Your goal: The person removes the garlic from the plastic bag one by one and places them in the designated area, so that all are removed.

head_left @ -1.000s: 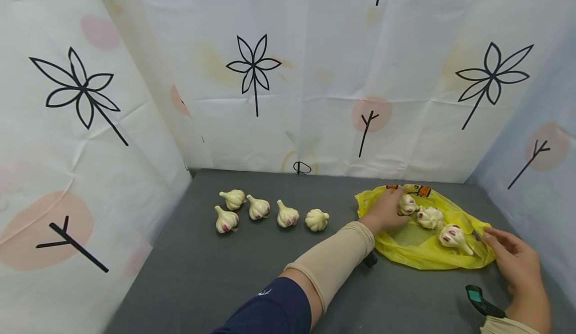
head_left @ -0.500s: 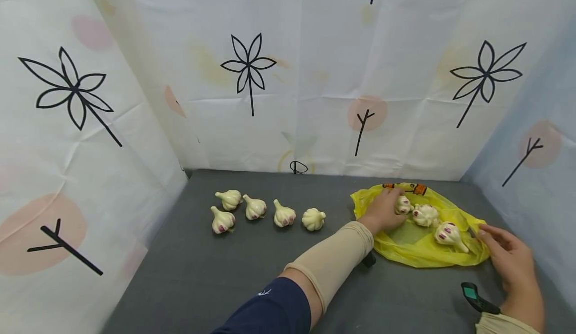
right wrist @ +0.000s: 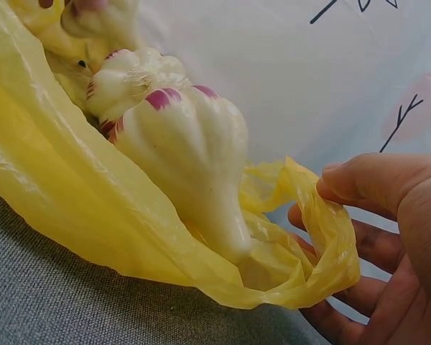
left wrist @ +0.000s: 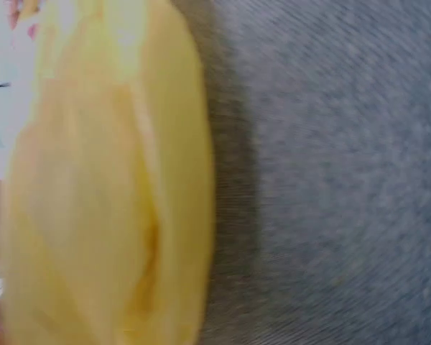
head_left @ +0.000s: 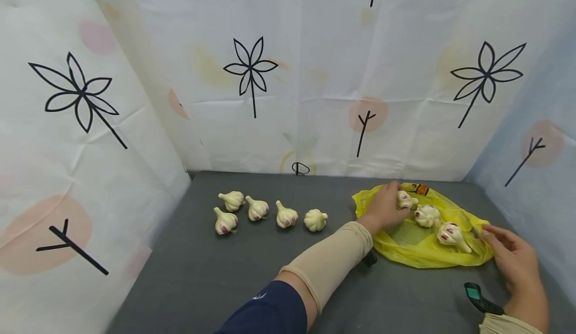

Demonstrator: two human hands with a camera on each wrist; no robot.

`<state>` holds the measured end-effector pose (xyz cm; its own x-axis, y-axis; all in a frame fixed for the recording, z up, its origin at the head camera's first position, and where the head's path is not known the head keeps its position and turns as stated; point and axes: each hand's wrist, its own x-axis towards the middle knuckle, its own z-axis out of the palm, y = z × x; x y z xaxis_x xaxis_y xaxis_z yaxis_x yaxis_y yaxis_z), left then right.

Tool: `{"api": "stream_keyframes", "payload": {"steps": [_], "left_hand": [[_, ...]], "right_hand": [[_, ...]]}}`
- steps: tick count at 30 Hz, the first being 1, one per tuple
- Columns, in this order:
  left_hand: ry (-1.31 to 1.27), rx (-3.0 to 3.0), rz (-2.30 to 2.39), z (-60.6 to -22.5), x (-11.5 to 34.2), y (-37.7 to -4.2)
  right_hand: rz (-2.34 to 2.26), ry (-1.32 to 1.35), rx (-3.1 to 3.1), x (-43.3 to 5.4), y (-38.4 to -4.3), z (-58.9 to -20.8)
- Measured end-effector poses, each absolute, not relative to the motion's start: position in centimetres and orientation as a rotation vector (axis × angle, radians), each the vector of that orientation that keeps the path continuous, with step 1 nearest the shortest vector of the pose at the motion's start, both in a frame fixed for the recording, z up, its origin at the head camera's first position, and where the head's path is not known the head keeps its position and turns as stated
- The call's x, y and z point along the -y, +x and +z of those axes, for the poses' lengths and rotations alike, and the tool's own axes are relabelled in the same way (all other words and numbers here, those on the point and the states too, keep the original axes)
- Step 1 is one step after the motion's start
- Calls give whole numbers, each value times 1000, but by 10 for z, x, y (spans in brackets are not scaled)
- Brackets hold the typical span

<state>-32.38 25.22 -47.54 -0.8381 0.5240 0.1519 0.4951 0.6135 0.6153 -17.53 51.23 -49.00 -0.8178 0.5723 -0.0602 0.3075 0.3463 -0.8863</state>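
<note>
At the back right of the table lies an open yellow plastic bag (head_left: 407, 254). My left hand (head_left: 384, 209) reaches over its left side and grips a garlic bulb (head_left: 406, 200) between thumb and fingers. Two more garlic bulbs rest in the bag: one in the middle (head_left: 427, 216) and one nearer the right (head_left: 452, 236), its stem pointing toward my right hand (head_left: 515, 256). That hand pinches the bag's right edge, and the right wrist view shows thumb and fingers about the crumpled yellow rim (right wrist: 330, 241). The left wrist view is blurred, mostly yellow plastic (left wrist: 108, 187).
Several garlic bulbs stand in a loose row at the left of the grey table (head_left: 225, 284), among them one with its stem hidden (head_left: 316, 220) closest to the bag. Patterned white cloth (head_left: 324, 74) walls the back and both sides.
My left hand has risen slightly with the garlic bulb at the bag's far left. The right hand keeps its hold on the bag's edge; the other bulbs stay put.
</note>
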Motion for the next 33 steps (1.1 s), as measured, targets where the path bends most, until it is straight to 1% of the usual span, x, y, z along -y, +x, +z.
{"api": "stream_keyframes", "payload": {"steps": [4,11,15,18,23,27,33], "left_hand": [[921,-2736,1172,-464,-244,-320],[1135,-2660,1333,-446,-227,-316],[1198,-2613,1411,-438,-216,-311],[1203,-2551,1477,-430,-204,-304],[1221,-2503,1513,-421,-177,-295],[1279,-2540,1512,-421,-158,-293],[1272,-2548,1598,-426,-124,-285]], "right_hand": [[1478,-779,2337,-512,-176,-490],[1515,-782,2335,-515,-173,-487],[1450,-861,2336,-511,-176,-485],[1398,-924,2334,-506,-178,-485],[1371,-936,2345,-504,-179,-487],[1374,-949,2362,-502,-181,-488],[1355,-959,2391,-502,-182,-487]]}}
